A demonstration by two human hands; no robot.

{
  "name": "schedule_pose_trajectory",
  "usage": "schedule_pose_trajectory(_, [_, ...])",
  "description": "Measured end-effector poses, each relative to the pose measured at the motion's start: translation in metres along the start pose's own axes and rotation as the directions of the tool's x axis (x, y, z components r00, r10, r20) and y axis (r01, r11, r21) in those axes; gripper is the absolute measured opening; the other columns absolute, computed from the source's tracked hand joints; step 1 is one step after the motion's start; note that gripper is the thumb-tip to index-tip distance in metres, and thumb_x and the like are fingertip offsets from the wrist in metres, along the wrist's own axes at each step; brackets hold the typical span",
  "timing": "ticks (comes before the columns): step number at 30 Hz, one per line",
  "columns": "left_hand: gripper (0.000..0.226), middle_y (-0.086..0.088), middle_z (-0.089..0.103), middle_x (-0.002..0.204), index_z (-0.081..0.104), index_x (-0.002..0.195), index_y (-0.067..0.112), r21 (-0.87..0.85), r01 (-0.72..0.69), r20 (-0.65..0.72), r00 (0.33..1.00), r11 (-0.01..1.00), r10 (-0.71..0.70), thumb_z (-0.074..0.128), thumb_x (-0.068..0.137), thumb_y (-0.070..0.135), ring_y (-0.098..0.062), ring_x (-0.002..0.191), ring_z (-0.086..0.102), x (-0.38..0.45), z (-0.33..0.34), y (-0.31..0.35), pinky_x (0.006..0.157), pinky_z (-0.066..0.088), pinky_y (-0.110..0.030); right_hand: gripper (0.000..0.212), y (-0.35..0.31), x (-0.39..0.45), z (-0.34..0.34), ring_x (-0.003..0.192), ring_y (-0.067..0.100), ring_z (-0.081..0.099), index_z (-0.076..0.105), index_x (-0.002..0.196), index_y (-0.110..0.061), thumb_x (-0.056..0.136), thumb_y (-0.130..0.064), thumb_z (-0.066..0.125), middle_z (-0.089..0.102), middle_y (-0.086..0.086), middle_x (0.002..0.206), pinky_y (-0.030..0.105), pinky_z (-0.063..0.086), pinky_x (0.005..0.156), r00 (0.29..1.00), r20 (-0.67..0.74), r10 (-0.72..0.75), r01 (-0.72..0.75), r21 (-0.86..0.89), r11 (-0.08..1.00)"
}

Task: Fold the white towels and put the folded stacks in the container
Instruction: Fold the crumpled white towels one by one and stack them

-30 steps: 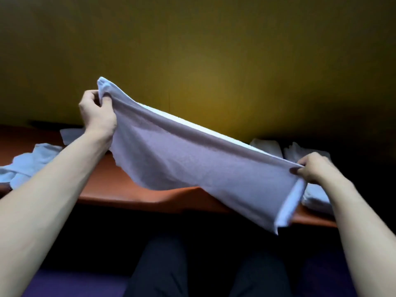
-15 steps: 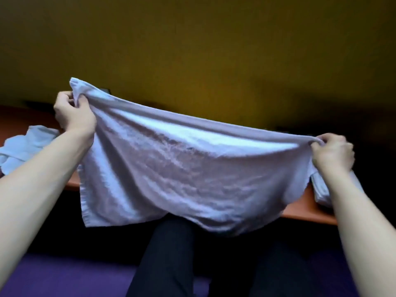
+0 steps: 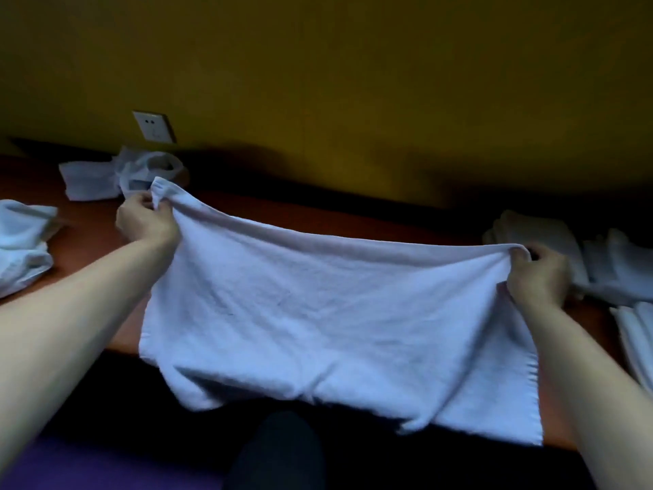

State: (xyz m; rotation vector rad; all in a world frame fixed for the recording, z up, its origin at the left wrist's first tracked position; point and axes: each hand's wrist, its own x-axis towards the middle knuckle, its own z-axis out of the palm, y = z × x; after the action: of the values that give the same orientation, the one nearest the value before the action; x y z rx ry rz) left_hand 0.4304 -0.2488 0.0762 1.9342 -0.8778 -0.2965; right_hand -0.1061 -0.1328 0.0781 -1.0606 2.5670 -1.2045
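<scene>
Both hands hold one white towel stretched wide between them. Her or his left hand pinches the towel's far left corner between thumb and fingertips, so a small tuft of cloth sticks up above the knuckles. Across from it, the right hand grips the opposite top corner with curled fingers. Between the two, the upper edge sags a little, and the rest of the cloth hangs toward the person, draped over the near edge of the reddish table and down in front of a dark-clothed knee.

Just beyond the right hand, at the table's right end, lie folded white towels, some side by side. Left of the left arm sits a crumpled white towel, and behind the left hand a crumpled white bag lies near the yellow wall, under a wall socket.
</scene>
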Motion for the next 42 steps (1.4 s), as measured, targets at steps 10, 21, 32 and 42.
schedule_pose_trajectory(10, [0.049, -0.016, 0.051, 0.142, 0.047, 0.138, 0.012, 0.151, -0.045, 0.106, 0.994, 0.987, 0.029, 0.058, 0.093, 0.029, -0.036, 0.132, 0.047, 0.059, 0.104, -0.017, 0.112, 0.038, -0.045, 0.02, 0.0, 0.051, 0.089, 0.108, 0.044, 0.058, 0.068, 0.112, -0.01, 0.099, -0.018, 0.056, 0.064, 0.019, 0.119, 0.044, 0.046, 0.085, 0.97, 0.035, -0.239, 0.241, -0.204, 0.949])
schedule_pose_trajectory(21, [0.056, -0.014, 0.027, 0.16, 0.037, 0.151, 0.028, 0.398, -0.589, 0.599, 0.747, 0.704, 0.286, 0.049, 0.099, 0.045, -0.041, 0.142, 0.032, -0.117, 0.092, -0.085, 0.114, 0.024, -0.055, 0.051, 0.06, -0.025, 0.118, 0.123, 0.038, 0.052, 0.054, 0.138, -0.018, 0.092, -0.038, 0.046, 0.056, 0.015, 0.137, 0.048, 0.041, 0.101, 0.75, 0.384, -0.538, 0.645, -0.247, 0.723])
schedule_pose_trajectory(32, [0.069, -0.002, -0.002, 0.169, -0.001, 0.157, 0.045, 0.501, -0.635, 0.652, 0.724, 0.588, 0.227, 0.013, 0.093, 0.069, -0.032, 0.154, -0.003, -0.117, 0.116, -0.102, 0.121, -0.006, -0.057, 0.068, 0.079, -0.039, 0.136, 0.154, 0.013, -0.003, 0.001, 0.159, -0.035, 0.1, -0.062, 0.02, 0.002, -0.002, 0.168, 0.043, -0.004, 0.125, 0.756, 0.591, -0.282, 0.564, -0.368, 0.739])
schedule_pose_trajectory(42, [0.063, -0.019, 0.043, 0.153, 0.045, 0.148, 0.018, 0.29, -0.81, 0.714, 0.538, 0.509, 0.449, 0.032, 0.094, 0.047, -0.045, 0.135, 0.043, -0.17, 0.123, -0.07, 0.11, 0.033, -0.055, 0.046, 0.074, 0.014, 0.116, 0.129, 0.04, 0.044, 0.064, 0.126, -0.015, 0.08, -0.013, 0.067, 0.052, 0.021, 0.137, 0.051, 0.028, 0.109, 0.747, 0.385, -0.542, 0.656, -0.558, 0.508])
